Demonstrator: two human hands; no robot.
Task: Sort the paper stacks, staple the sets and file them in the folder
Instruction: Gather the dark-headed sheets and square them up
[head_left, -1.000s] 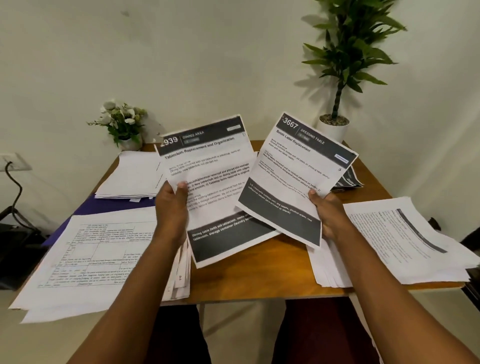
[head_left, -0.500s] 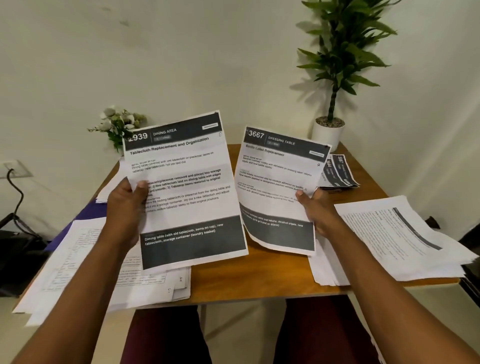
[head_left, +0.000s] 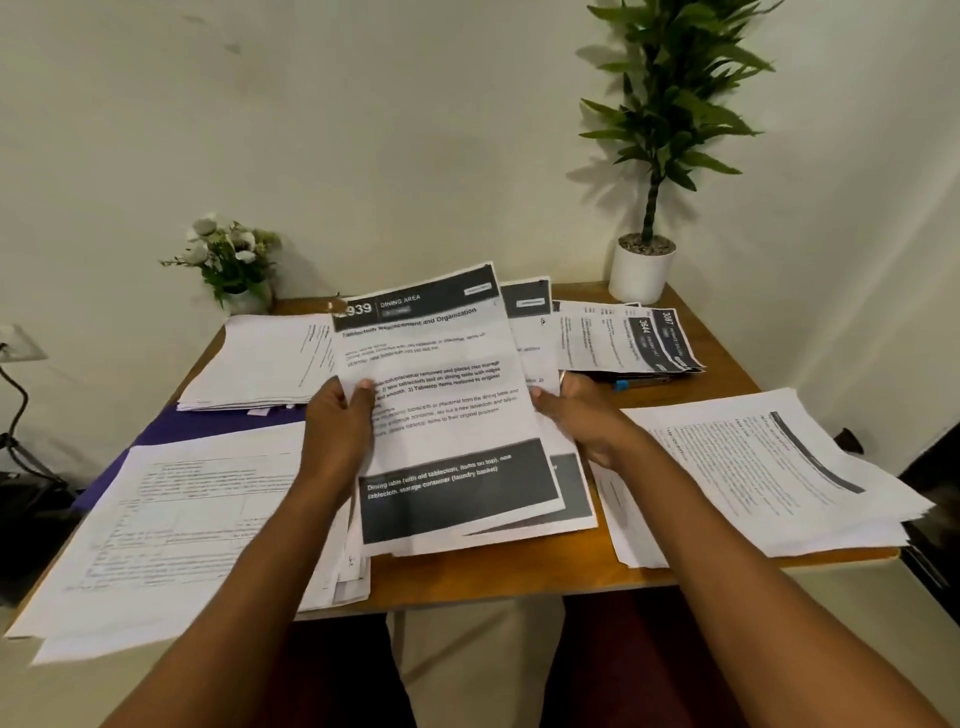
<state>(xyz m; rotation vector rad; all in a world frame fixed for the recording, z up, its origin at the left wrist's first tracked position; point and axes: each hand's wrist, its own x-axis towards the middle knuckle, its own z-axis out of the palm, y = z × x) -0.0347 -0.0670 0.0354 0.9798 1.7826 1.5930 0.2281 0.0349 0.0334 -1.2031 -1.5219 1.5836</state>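
Note:
I hold a printed sheet headed "939 Dining Area" (head_left: 447, 395) above the middle of the wooden table (head_left: 717, 364). My left hand (head_left: 337, 421) grips its left edge, thumb on top. A second dark-banded sheet (head_left: 535, 332) lies right behind it, mostly covered. My right hand (head_left: 576, 415) holds the right edge of these sheets. Paper stacks lie around: a table-form stack (head_left: 182, 519) at front left, a plain stack (head_left: 260, 364) at back left, a dark-headed stack (head_left: 628, 338) at back right, a text stack (head_left: 769, 467) at right. A purple folder (head_left: 208, 423) shows under the left stacks.
A small vase of white flowers (head_left: 228, 265) stands at the back left corner. A potted plant in a white pot (head_left: 641, 270) stands at the back right. A blue-tipped object (head_left: 623, 385) peeks from under the dark-headed stack. The front-left and right stacks overhang the table's edges.
The two sheets were held apart, one in each hand. Now they are brought together in the middle, with the Dining Area sheet in front, and held lower over the table.

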